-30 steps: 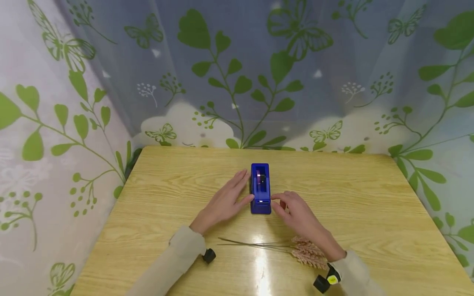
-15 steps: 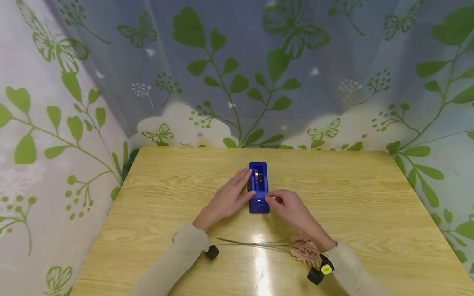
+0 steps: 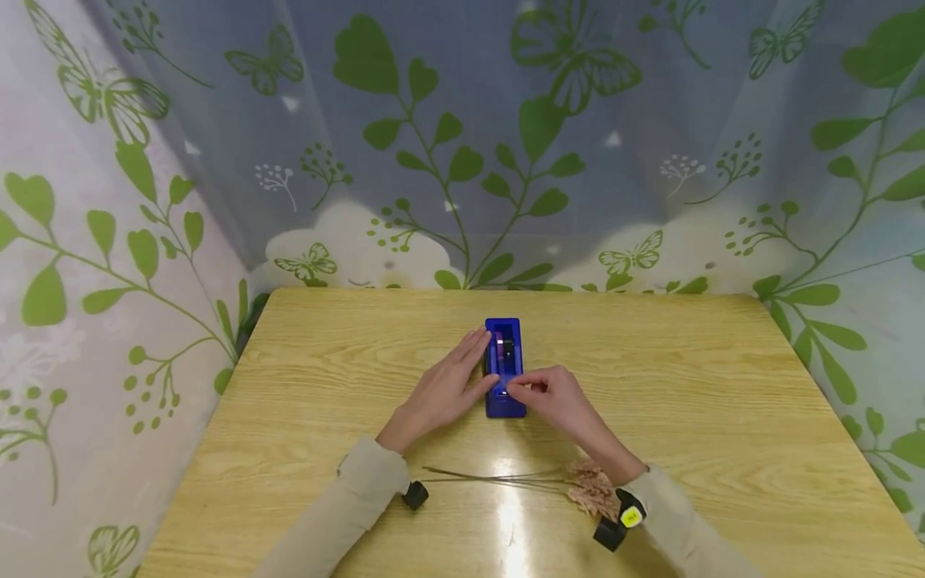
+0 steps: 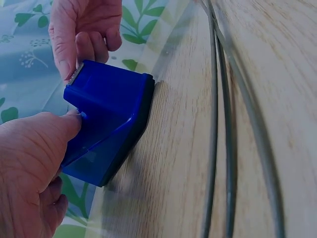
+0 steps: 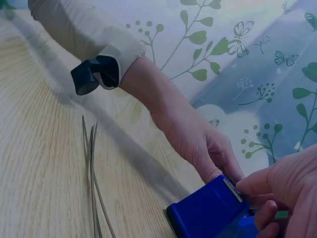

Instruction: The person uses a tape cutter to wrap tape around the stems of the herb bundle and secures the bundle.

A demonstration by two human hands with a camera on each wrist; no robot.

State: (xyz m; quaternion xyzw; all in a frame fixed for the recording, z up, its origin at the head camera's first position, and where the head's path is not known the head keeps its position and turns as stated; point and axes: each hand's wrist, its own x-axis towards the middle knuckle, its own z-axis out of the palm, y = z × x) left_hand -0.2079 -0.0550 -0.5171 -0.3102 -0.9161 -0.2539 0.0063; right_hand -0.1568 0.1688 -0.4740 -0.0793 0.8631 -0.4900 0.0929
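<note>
The blue tape dispenser [image 3: 505,368] stands near the middle of the surface [image 3: 723,401], a little toward the far edge, its long axis running from the near edge to the far one. It has not shifted over the last second.

What has changed is the right hand [image 3: 552,401]. A second ago it hovered just beside the dispenser's near end with its fingers loosely curled; now it has slid in toward the left, and its thumb and forefinger are pinched together right at the serrated cutter on the near end. Whether a strip of tape lies between those fingertips cannot be told. The closing pinch suggests the person is catching the free end of the tape.

The left hand [image 3: 442,391] stays where it was, fingers straight and flat along the dispenser's left side and thumb against its near part, steadying it on the surface.

Closer to the near edge lies a dried pink flower sprig [image 3: 588,486], thin stems pointing left, untouched, well apart from the dispenser.
</note>
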